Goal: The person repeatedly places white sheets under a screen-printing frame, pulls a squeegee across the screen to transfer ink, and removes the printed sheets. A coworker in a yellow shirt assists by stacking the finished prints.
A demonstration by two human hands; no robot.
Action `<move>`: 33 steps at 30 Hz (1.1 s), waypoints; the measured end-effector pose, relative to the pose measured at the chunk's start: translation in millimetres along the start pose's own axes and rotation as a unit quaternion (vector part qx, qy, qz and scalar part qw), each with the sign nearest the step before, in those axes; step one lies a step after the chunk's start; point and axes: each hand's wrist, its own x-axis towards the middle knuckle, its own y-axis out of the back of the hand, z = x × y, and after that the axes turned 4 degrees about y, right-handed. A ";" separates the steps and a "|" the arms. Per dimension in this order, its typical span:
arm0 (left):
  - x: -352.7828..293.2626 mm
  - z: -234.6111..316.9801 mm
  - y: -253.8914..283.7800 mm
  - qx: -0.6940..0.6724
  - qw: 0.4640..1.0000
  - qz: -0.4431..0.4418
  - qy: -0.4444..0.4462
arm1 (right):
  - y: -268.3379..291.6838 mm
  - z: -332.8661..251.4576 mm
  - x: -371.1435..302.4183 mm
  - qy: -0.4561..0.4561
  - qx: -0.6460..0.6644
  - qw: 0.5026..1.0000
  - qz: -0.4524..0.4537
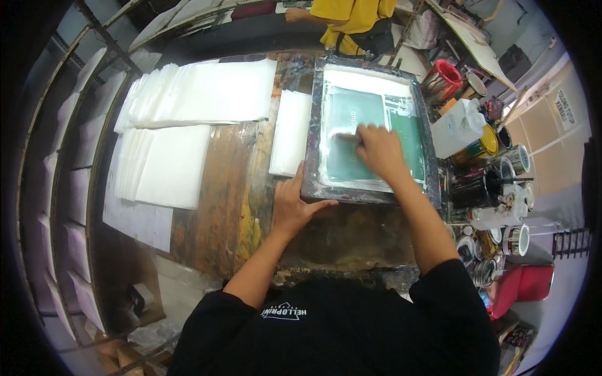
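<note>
A screen printing frame [433, 156] with a dark, paint-stained border and a green stencil mesh [351, 106] lies on the worktable. My left hand [292, 205] holds its near left corner, the fingers along the left side and the thumb along the near edge. Over the middle of the mesh is my right hand [380, 150], its fingers curled closed. A blurred brownish shape shows at its fingertips; I cannot make out whether it is a finger or a held thing. A narrow stack of white paper [292, 128] lies against the frame's left side.
Fanned stacks of white sheets [200, 94] cover the left of the stained wooden table [219, 188]. Racks with sheets [78, 188] stand at far left. Paint cans [480, 147], a white jug [459, 128] and a red bucket [442, 81] crowd the right. Another person in yellow [351, 22] is beyond.
</note>
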 end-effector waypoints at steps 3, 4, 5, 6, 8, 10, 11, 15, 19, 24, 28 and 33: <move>3.7 0.5 0.0 -0.072 0.997 -0.002 -0.004 | 30.5 -33.5 -54.0 0.009 0.017 1.000 -0.025; 4.6 2.9 -1.9 -0.116 0.993 0.000 0.007 | 44.1 -41.2 -62.2 0.003 0.031 0.999 -0.023; 7.4 4.9 -2.7 -0.158 0.987 0.002 0.018 | 58.0 -45.3 -64.2 0.009 0.024 0.999 0.021; 12.9 14.2 -2.6 -0.229 0.973 0.035 0.017 | 71.8 -49.5 -64.8 0.016 0.020 0.998 0.063; 30.6 36.0 -3.0 -0.365 0.925 0.102 0.017 | 96.5 -56.4 -57.2 0.013 -0.003 0.986 0.167; 53.0 63.3 18.8 -0.355 0.929 0.100 -0.013 | 116.9 -47.6 -35.1 -0.003 -0.035 0.970 0.242; 59.2 70.9 28.0 -0.347 0.932 0.103 -0.028 | 128.0 -40.9 -18.8 0.000 -0.045 0.963 0.265; 52.9 45.4 22.0 0.074 0.992 0.037 -0.094 | 167.9 -23.2 22.8 0.013 -0.035 0.952 0.302; 3.4 0.2 -18.1 0.310 0.949 -0.062 0.007 | 191.2 -12.1 49.5 -0.001 -0.017 0.959 0.283; 8.5 15.0 -14.2 0.242 0.968 -0.054 -0.023 | 220.2 -12.3 67.9 -0.037 0.037 0.957 0.287; 35.8 40.7 -5.5 0.130 0.988 0.039 -0.079 | 230.0 -21.6 69.3 -0.080 0.039 0.961 0.260; 89.6 46.0 25.5 0.082 0.986 0.129 -0.064 | 234.8 -12.7 74.3 -0.061 0.030 0.961 0.267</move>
